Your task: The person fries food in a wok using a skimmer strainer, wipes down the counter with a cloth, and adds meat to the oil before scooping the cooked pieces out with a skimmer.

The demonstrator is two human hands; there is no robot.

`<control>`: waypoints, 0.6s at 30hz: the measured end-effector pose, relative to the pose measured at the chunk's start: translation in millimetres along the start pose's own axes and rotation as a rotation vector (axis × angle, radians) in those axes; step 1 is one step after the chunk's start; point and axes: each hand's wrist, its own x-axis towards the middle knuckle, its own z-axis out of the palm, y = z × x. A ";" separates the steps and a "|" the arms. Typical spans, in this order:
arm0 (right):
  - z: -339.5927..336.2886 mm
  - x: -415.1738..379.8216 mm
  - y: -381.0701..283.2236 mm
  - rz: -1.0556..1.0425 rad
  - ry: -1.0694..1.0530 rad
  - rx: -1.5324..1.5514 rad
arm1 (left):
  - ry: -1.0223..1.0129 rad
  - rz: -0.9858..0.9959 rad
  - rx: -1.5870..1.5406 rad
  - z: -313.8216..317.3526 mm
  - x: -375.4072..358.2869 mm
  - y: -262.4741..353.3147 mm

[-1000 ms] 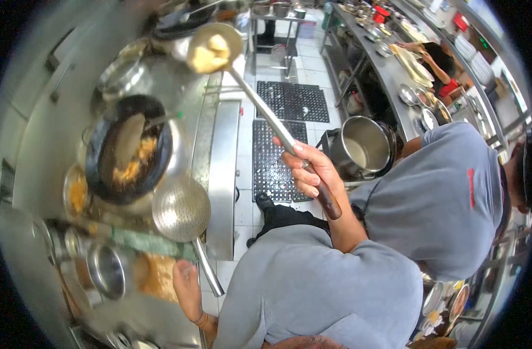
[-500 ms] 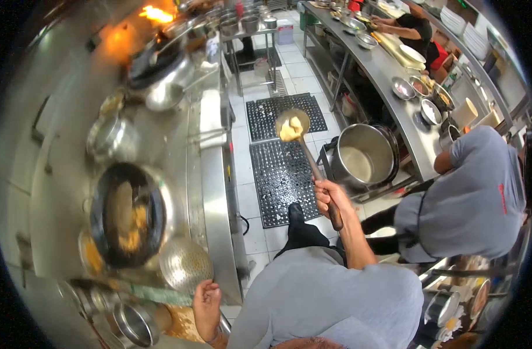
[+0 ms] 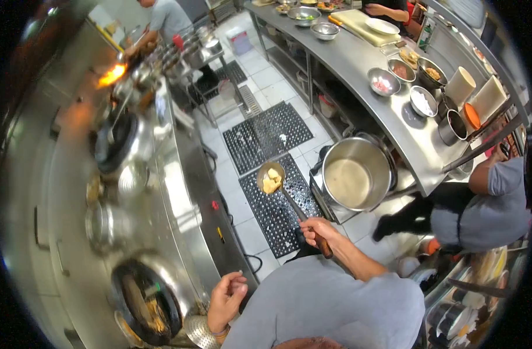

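Observation:
My right hand (image 3: 317,232) is wrapped round the wooden handle of a long ladle (image 3: 293,205), held out over the floor. Pale yellow lumps (image 3: 272,181) sit in its bowl. Low at the left, my left hand (image 3: 227,298) has loosely bent fingers with nothing visible in them. Just beyond it lies a perforated strainer (image 3: 199,330), partly hidden by that hand. A dark wok (image 3: 121,285) with brownish food and some liquid stands on the range, left of my left hand.
A large steel pot (image 3: 359,174) stands right of the ladle. Black rubber mats (image 3: 268,137) cover part of the tiled floor. Bowls of ingredients (image 3: 384,81) line the steel counter (image 3: 359,64). A co-worker (image 3: 481,203) is close at right. Flame (image 3: 112,75) rises at the far range.
The view has turned, and the ladle now appears lower, beside the big pot. My left hand has come away from the strainer's edge. The co-worker at right is farther off.

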 end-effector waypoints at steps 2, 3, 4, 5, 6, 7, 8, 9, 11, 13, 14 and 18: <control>-1.2 12.9 -9.7 0.000 0.009 -0.016 | 0.011 -0.002 -0.035 -4.1 15.7 6.3; -0.3 21.0 -15.5 0.008 0.011 -0.014 | 0.010 -0.001 -0.028 -7.3 24.0 10.6; 1.8 28.7 -20.8 0.009 0.011 -0.008 | 0.014 -0.018 -0.008 -10.6 30.8 14.2; 5.7 34.2 -25.1 0.010 0.010 -0.007 | 0.016 -0.038 0.009 -14.2 36.8 17.0; 8.3 39.7 -30.9 0.011 0.012 -0.008 | 0.009 -0.044 0.007 -16.7 44.0 20.0; 10.9 46.6 -36.8 0.011 0.022 -0.007 | 0.004 -0.059 -0.025 -19.4 52.9 22.6; 13.8 54.0 -42.5 0.012 0.010 0.020 | -0.001 -0.073 -0.057 -22.2 64.2 25.0; 16.3 61.4 -49.6 0.012 -0.002 0.046 | -0.010 -0.074 -0.065 -25.1 77.7 27.6; 22.2 75.7 -64.2 0.005 0.014 0.051 | -0.059 -0.097 -0.099 -34.0 105.2 32.3; 31.4 90.2 -81.6 -0.010 0.018 0.062 | -0.092 -0.090 -0.101 -45.9 137.1 40.1; 37.5 96.1 -93.5 0.002 0.034 0.068 | -0.113 -0.079 -0.094 -52.7 153.7 43.2; 49.7 146.2 -136.1 -0.035 0.031 0.061 | -0.072 0.025 -0.141 -90.2 220.8 44.8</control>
